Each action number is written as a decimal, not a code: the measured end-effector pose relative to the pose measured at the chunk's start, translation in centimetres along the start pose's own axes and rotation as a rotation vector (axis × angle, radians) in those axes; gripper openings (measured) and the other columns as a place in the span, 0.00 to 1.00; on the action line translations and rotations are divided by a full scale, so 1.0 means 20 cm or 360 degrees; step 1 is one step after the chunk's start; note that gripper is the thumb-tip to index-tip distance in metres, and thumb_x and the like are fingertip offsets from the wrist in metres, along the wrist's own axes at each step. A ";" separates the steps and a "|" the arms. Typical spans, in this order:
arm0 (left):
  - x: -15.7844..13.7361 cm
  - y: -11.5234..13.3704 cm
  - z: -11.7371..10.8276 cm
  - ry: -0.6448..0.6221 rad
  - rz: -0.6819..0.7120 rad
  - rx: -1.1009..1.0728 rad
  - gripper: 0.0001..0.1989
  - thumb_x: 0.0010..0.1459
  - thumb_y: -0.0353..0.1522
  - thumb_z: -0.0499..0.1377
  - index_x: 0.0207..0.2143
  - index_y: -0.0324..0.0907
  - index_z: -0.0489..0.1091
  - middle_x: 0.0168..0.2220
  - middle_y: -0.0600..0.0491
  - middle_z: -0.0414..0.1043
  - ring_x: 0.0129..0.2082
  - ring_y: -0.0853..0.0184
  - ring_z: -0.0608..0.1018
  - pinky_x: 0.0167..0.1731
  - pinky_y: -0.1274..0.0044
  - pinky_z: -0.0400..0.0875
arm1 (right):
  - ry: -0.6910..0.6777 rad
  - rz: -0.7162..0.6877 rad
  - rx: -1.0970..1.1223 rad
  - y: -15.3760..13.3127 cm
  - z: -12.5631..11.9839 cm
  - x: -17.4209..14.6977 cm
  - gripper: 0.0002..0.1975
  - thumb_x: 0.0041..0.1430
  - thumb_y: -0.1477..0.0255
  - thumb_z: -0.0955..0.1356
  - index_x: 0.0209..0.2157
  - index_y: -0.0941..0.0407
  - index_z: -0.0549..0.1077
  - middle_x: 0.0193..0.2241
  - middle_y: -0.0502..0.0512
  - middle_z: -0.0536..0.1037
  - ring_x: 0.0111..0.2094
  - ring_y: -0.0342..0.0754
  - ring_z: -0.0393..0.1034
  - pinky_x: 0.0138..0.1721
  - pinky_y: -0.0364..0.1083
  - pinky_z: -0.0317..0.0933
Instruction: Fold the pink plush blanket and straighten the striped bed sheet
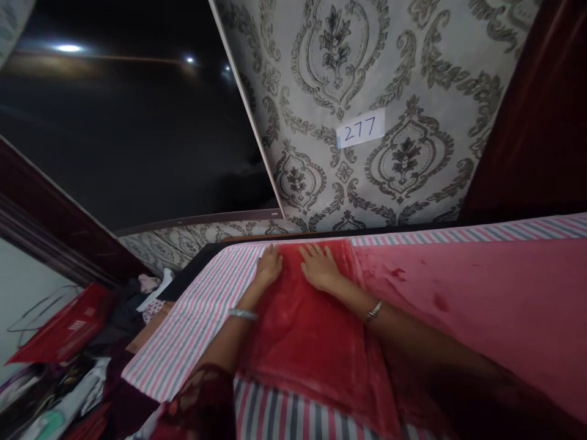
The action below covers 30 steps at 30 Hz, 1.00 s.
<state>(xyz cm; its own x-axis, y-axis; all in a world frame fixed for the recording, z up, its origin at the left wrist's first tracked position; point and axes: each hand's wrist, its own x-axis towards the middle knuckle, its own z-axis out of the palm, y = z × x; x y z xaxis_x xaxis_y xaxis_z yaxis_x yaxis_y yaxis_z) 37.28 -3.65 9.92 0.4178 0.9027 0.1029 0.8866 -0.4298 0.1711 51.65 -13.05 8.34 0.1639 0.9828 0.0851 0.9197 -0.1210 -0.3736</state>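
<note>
A red plush blanket (pixel 312 336) lies with its left part folded over into a thick, darker red panel. Its paler pink-red side (pixel 518 293) spreads out to the right. Flat on the far left corner of the folded panel rests my left hand (pixel 269 266), fingers stretched forward. My right hand (pixel 320 266) presses on the same panel near its far edge, palm down with fingers spread. Beneath the blanket is a pink, grey and white striped sheet (pixel 192 311), showing at the left, along the far edge and at the near edge.
Beyond the far edge stands a patterned wallpapered wall (pixel 316 177) with a paper label (pixel 361 128) reading 277. A large dark screen (pixel 137 134) is at the upper left. Below left, a red bag (pixel 68 324) sits among piled clothes (pixel 123 318). Dark red panelling (pixel 527 134) rises at the right.
</note>
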 end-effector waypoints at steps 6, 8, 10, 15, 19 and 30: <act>0.05 0.14 0.25 0.0022 -0.0057 0.0195 0.29 0.70 0.37 0.44 0.71 0.42 0.57 0.73 0.40 0.51 0.71 0.46 0.58 0.63 0.51 0.62 | 0.0015 -0.0073 -0.0048 0.02 0.18 0.13 0.28 0.72 0.68 0.56 0.71 0.54 0.60 0.72 0.56 0.52 0.73 0.58 0.41 0.71 0.64 0.32; 0.03 0.15 0.30 0.0046 -0.0029 0.0254 0.29 0.71 0.38 0.43 0.71 0.43 0.56 0.74 0.41 0.50 0.71 0.44 0.57 0.63 0.50 0.61 | 0.0035 -0.0050 -0.0080 0.08 0.21 0.13 0.29 0.72 0.65 0.57 0.71 0.53 0.60 0.72 0.57 0.52 0.73 0.58 0.40 0.71 0.63 0.32; 0.02 0.16 0.31 0.0034 -0.0024 0.0258 0.29 0.71 0.39 0.43 0.71 0.43 0.55 0.74 0.40 0.49 0.71 0.44 0.58 0.63 0.51 0.61 | 0.0031 0.0021 -0.0116 0.16 0.21 0.11 0.30 0.72 0.62 0.58 0.71 0.54 0.59 0.72 0.59 0.52 0.74 0.58 0.40 0.71 0.63 0.32; 0.04 0.16 0.28 0.0019 -0.0038 0.0259 0.30 0.71 0.40 0.42 0.72 0.44 0.55 0.74 0.42 0.50 0.71 0.44 0.58 0.63 0.51 0.61 | 0.0028 0.0222 -0.0236 0.37 0.12 0.04 0.33 0.72 0.59 0.58 0.72 0.58 0.56 0.73 0.64 0.49 0.74 0.58 0.39 0.71 0.63 0.33; 0.04 0.17 0.29 -0.0002 -0.0036 0.0228 0.30 0.71 0.40 0.41 0.72 0.44 0.53 0.74 0.43 0.48 0.71 0.44 0.56 0.64 0.52 0.60 | -0.0028 0.0332 -0.0268 0.50 0.06 -0.07 0.31 0.72 0.64 0.57 0.72 0.59 0.55 0.74 0.61 0.45 0.74 0.59 0.37 0.70 0.66 0.38; 0.00 0.21 0.21 -0.0044 -0.0047 0.0143 0.30 0.71 0.40 0.43 0.72 0.42 0.54 0.74 0.42 0.48 0.72 0.47 0.54 0.67 0.51 0.54 | 0.0335 -0.0223 0.0054 0.61 0.02 -0.60 0.23 0.66 0.74 0.61 0.59 0.59 0.75 0.57 0.64 0.75 0.59 0.57 0.66 0.64 0.56 0.56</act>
<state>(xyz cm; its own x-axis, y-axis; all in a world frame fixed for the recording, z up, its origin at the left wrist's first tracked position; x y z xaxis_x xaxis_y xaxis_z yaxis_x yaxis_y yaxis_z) 41.77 -5.33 6.58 0.3955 0.9157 0.0719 0.9123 -0.4007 0.0846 60.74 -26.33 2.37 0.1094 0.9386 0.3272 0.9267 0.0227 -0.3752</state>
